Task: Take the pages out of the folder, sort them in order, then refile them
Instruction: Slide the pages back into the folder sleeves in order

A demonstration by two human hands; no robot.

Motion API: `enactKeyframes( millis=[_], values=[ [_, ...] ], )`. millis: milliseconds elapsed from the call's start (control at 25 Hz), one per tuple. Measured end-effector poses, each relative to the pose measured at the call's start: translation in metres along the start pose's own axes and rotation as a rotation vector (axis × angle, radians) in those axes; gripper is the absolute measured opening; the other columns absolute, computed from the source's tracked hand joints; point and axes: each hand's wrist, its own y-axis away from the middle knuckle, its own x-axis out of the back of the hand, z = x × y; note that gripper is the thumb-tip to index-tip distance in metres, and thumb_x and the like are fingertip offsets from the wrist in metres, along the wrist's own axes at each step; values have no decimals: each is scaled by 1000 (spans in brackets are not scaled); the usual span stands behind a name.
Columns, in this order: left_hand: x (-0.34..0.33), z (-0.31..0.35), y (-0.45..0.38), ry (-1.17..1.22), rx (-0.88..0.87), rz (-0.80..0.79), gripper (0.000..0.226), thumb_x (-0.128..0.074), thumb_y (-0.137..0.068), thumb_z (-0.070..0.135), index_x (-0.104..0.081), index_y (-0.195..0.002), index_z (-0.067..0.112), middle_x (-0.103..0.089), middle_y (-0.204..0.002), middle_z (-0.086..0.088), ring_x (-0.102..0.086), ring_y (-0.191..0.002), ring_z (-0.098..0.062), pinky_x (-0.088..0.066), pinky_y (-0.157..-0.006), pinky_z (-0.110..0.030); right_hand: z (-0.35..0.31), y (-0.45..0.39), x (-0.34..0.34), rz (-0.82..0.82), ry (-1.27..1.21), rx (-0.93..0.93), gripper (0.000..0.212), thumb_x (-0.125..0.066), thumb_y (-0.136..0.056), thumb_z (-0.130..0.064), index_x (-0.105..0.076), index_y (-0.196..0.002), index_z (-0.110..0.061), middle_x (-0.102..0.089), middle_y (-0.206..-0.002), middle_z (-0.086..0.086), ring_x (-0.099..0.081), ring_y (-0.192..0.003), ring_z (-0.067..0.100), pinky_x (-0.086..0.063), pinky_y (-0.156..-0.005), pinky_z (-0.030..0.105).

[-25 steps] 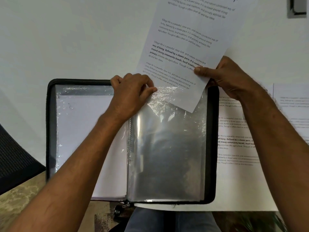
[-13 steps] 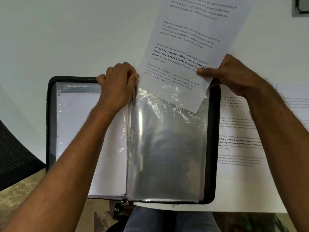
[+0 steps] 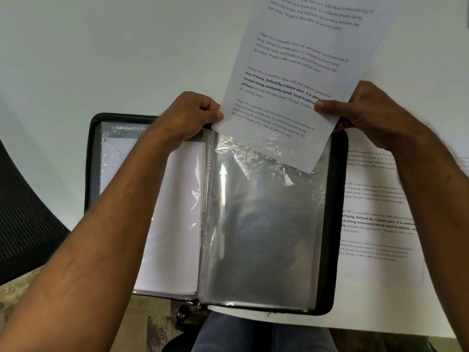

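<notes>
White page (image 3: pixel 299 80) pinched by both hands, top cropped, lower corner inside crinkled sleeve (image 3: pixel 261 224).

The light is soft and a bit dim, with a bluish tint. Bright white glare shines on the crinkly clear plastic sleeve (image 3: pixel 258 212). The printed white paper sheet (image 3: pixel 299 72) looks sharp, but the loose white pages (image 3: pixel 378 219) at the right are blurry. Edges bend outward.

— What differs now?
— The left hand (image 3: pixel 189 115) leaves the sleeve (image 3: pixel 261 224) top, sliding rightwards to pinch the page (image 3: pixel 299 72)'s lower-left corner.
— And the page?
— Slightly deeper in.
</notes>
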Motion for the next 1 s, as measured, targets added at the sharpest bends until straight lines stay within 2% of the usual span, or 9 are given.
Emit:
enactKeyframes(
  millis=[80, 200, 400, 520, 640, 720, 840, 920, 1000],
  values=[
    [1, 0, -3, -25, 6, -5, 10, -70, -98, 13, -74, -92, 6, -71, -84, -5, -66, -76, -17, -62, -91, -51, 0, 2, 0, 25, -11, 11, 36, -70, -95, -16, -65, -130, -16, -78, -109, -6, -77, -96, 17, -61, -69, 22],
    [1, -2, -7, -44, 31, 3, 15, -73, -97, 19, -75, -82, 14, -74, -83, -5, -69, -76, -18, -63, -88, -51, -1, 5, 1, 37, 0, 27, 35, -70, -95, -15, -66, -129, -17, -79, -107, -9, -77, -95, 16, -61, -69, 21],
    [2, 4, -4, -31, 60, -23, 19, -78, -93, 20, -76, -101, 3, -74, -91, -6, -69, -79, -17, -66, -78, -38, -4, 10, 0, 49, 1, 41, 34, -69, -94, -13, -65, -128, -14, -79, -100, -16, -77, -88, 8, -58, -67, 16],
    [4, 8, -3, -33, 54, -71, 8, -76, -94, 15, -76, -94, 8, -72, -78, 2, -67, -68, -8, -64, -70, -29, -5, 9, -1, 58, 21, 46, 31, -69, -94, -13, -67, -125, -12, -79, -95, -15, -77, -85, 7, -57, -66, 15],
    [9, 7, -4, -48, 59, -121, 16, -74, -96, 17, -72, -80, 15, -69, -65, 9, -65, -60, -3, -61, -66, -25, -7, 9, -3, 63, 41, 53, 30, -69, -95, -14, -66, -125, -14, -79, -94, -17, -76, -83, 5, -56, -65, 13],
    [10, 6, -3, -35, 52, -144, 19, -74, -97, 24, -70, -85, 9, -74, -78, 0, -67, -70, -7, -64, -73, -29, -7, 7, -4, 54, 64, 48, 29, -68, -96, -13, -66, -124, -16, -78, -94, -19, -75, -83, 3, -56, -65, 13],
    [7, 4, -2, -4, 32, -85, 36, -71, -98, 35, -72, -107, -1, -78, -109, -14, -70, -87, -16, -61, -94, -44, -10, 4, -6, -3, 124, 21, 34, -70, -95, -16, -65, -128, -22, -77, -99, -21, -74, -88, -1, -56, -68, 11],
    [4, 2, -3, 16, 9, -48, 36, -72, -97, 40, -75, -106, 6, -78, -109, -10, -72, -91, -18, -58, -101, -49, -12, 1, -8, -53, 191, -5, 38, -73, -92, -22, -66, -130, -24, -74, -107, -20, -73, -93, -2, -57, -72, 11],
    [1, -2, -5, -13, -27, -21, 40, -73, -86, 57, -76, -92, 17, -79, -103, -6, -74, -96, -26, -50, -107, -57, -13, 0, -9, -118, 246, -28, 37, -74, -91, -25, -67, -127, -27, -73, -111, -20, -73, -98, 1, -59, -78, 16]
  ],
)
